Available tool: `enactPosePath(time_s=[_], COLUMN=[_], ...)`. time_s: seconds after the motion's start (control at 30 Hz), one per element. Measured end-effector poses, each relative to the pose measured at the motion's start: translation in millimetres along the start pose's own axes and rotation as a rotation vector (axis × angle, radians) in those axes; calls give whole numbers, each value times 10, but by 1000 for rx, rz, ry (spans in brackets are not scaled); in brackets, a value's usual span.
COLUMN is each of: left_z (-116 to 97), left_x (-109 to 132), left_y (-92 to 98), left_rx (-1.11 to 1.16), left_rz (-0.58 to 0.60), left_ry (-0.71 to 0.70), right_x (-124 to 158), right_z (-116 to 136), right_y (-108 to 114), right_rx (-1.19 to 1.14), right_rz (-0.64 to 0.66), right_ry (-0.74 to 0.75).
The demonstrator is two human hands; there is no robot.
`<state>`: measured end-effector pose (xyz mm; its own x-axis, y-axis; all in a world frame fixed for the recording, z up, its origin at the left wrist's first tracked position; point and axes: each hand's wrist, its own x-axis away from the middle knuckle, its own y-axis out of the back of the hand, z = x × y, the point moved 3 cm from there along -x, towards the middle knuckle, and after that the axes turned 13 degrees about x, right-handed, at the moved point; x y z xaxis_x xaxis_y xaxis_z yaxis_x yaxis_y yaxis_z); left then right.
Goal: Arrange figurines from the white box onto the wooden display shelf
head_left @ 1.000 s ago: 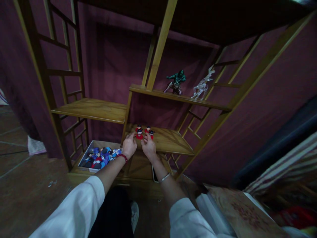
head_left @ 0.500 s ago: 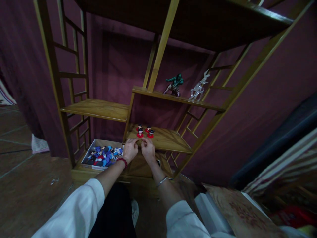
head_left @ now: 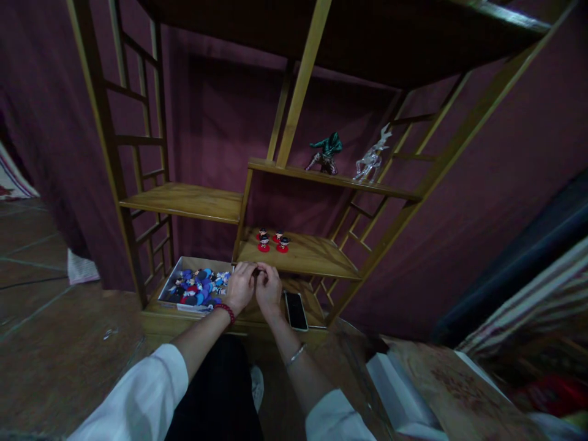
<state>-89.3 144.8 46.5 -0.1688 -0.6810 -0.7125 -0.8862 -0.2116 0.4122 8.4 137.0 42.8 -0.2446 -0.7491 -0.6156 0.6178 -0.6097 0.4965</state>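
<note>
My left hand (head_left: 241,286) and my right hand (head_left: 269,291) are close together, low in front of the middle shelf (head_left: 316,257). Both have curled fingers with the tips nearly meeting. Whatever lies between them is hidden or too small to name. Several small dark-haired figurines (head_left: 283,245) on round red bases stand grouped on that shelf, just beyond my hands. Left of my left hand sits an open box (head_left: 215,264) filled with loose blue, purple and red figurines (head_left: 195,288). A phone (head_left: 296,311) with a dark screen lies right of my right hand.
A wooden shelf unit (head_left: 301,86) stands against a maroon curtain. On its upper right shelf are a green crouching figure (head_left: 328,150) and a clear deer-like ornament (head_left: 371,156). A left shelf (head_left: 184,201) is above the box. A patterned brown surface (head_left: 441,380) is at lower right.
Both hands have drawn back and down from the figurine shelf and moved closer together. The phone, mostly covered earlier, now shows. The camera view has shifted slightly.
</note>
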Motion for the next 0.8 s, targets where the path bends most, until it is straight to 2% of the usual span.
enactPosePath(time_s=[0.2,0.33,0.5,0.7,0.8], left_z=[72,186,413,690,797], left_x=[147,250,414,612,693], left_y=[26,36,40,59,79], left_rx=[-39,-50,-66,-106,-119], left_rz=[31,73,132,251,271], left_ry=[-75,-34,100,345,437], right_x=[199,331,472,589,638], right_z=[4,17,7,-66,-110], right_y=[-113,-223,-427,-738,-889], right_rx=[-126,-140,-98,-37,0], right_rz=[-4,22,97,273,346], right_ry=[-46,-61,-117,-169,-178])
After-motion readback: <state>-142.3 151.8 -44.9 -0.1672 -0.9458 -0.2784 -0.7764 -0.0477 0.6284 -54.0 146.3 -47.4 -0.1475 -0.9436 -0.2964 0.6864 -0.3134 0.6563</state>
